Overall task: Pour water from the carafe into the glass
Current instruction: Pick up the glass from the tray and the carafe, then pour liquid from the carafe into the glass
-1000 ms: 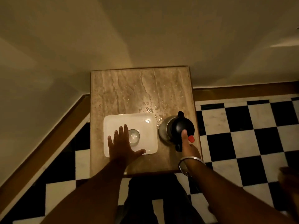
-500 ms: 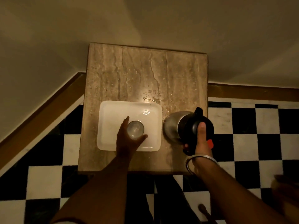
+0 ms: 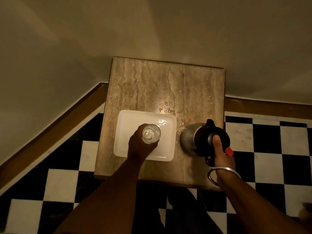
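Marble surface [image 3: 143, 85] is carrying a white tray [image 3: 128, 119] where my left hand [image 3: 138, 147] is wrapping the seemingly empty glass [image 3: 151, 133], while my right hand [image 3: 221, 154] is clamping the carafe [image 3: 202, 137] handle, so I judge pouring isn't yet starting.

I am curling my left hand [image 3: 138, 146] around the glass [image 3: 151, 133] and gripping the carafe [image 3: 205, 137] handle with my right hand [image 3: 221, 156], thumb on top.
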`<act>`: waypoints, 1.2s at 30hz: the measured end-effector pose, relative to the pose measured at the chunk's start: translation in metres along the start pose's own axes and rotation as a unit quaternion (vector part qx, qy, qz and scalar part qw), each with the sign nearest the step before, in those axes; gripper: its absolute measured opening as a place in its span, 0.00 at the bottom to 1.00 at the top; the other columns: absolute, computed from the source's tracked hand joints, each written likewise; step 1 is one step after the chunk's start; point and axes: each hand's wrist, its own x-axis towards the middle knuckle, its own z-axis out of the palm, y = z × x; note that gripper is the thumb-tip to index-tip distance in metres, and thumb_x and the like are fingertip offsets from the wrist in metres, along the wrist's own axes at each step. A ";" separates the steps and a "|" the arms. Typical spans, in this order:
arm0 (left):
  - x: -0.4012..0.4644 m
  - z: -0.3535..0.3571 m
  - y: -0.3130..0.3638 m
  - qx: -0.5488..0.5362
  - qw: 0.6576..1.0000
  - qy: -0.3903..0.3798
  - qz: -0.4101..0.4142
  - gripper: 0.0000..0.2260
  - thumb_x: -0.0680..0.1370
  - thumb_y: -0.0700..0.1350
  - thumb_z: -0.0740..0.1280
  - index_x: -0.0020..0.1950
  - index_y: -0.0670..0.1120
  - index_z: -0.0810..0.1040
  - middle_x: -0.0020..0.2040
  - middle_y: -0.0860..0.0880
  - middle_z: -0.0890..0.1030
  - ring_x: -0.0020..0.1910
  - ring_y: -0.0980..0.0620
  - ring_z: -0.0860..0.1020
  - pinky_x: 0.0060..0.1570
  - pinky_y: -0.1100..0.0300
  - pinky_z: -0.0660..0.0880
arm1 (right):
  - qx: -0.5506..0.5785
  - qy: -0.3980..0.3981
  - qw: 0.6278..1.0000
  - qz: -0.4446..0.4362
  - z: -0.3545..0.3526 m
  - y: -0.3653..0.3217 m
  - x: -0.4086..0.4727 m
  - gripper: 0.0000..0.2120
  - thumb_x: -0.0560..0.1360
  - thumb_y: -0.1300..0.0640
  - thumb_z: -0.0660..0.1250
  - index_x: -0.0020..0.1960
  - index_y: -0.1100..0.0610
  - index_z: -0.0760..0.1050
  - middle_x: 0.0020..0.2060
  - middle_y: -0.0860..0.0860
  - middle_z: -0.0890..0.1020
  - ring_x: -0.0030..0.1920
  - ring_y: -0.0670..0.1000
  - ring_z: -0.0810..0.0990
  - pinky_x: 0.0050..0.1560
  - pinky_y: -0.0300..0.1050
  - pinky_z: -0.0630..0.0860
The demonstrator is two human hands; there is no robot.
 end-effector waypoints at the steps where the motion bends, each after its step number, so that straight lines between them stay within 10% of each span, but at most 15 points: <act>1: -0.001 -0.003 0.004 0.003 1.000 0.006 0.006 0.29 0.65 0.46 0.82 0.62 0.47 0.75 0.54 0.55 0.80 0.55 0.49 0.80 0.57 0.58 0.72 | -0.021 -0.008 1.000 -0.009 -0.005 -0.003 0.003 0.52 0.42 0.19 0.65 0.56 0.52 0.75 0.43 0.53 0.81 0.45 0.57 0.81 0.56 0.61 0.78; 7: -0.009 -0.016 0.034 -0.014 1.000 0.021 0.016 0.31 0.63 0.45 0.83 0.62 0.49 0.74 0.56 0.58 0.78 0.57 0.55 0.77 0.59 0.61 0.70 | -0.180 -0.033 0.979 -0.084 -0.030 -0.044 0.019 0.44 0.50 0.22 0.62 0.37 0.64 0.77 0.37 0.65 0.83 0.37 0.62 0.81 0.41 0.52 0.77; 14: -0.027 -0.047 0.091 -0.018 1.000 0.015 -0.005 0.32 0.61 0.47 0.82 0.61 0.59 0.72 0.52 0.65 0.78 0.52 0.67 0.75 0.54 0.76 0.66 | -0.310 -0.108 0.925 -0.190 -0.078 -0.095 -0.020 0.33 0.53 0.26 0.68 0.22 0.58 0.69 0.17 0.51 0.71 0.20 0.52 0.72 0.27 0.47 0.69; 36: -0.037 -0.142 0.214 -0.079 0.977 -0.054 0.192 0.30 0.62 0.56 0.79 0.60 0.59 0.71 0.53 0.58 0.81 0.51 0.58 0.79 0.48 0.57 0.80 | -0.527 -0.008 0.725 -0.444 -0.103 -0.282 -0.252 0.37 0.48 0.16 0.54 0.25 0.51 0.71 0.16 0.46 0.71 0.17 0.43 0.70 0.22 0.37 0.66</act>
